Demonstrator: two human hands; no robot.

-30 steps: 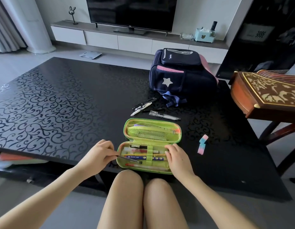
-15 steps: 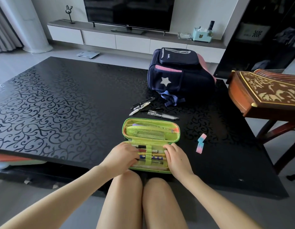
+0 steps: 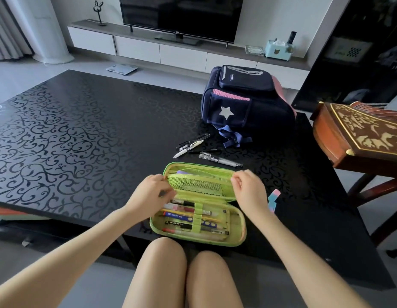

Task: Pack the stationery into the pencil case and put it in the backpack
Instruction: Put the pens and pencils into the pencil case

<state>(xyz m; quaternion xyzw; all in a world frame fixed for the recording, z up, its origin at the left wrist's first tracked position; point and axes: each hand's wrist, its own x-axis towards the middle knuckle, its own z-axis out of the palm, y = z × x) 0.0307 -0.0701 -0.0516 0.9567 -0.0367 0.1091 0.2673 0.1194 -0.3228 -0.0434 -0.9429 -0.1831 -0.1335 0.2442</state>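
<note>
Green pencil case (image 3: 194,238) lies open at near tabletop (image 3: 82,130) edge, several pens already under elastic band in near half. Left hand (image 3: 148,194) at lid's left end, fingers curled; cannot tell if gripping. Right hand (image 3: 248,190) pinches lid's right rim. Loose pens (image 3: 193,146) lie just beyond case, pastel eraser (image 3: 273,196) to its right, not yet packed. Navy backpack (image 3: 244,103) far right, looks closed. Left to do: pack rest, zip case, load backpack.

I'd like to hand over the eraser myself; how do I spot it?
On the black table, look just right of the open green pencil case, beside the right hand. It's the small pink-and-blue block, unlike the slim pens farther back.
</note>
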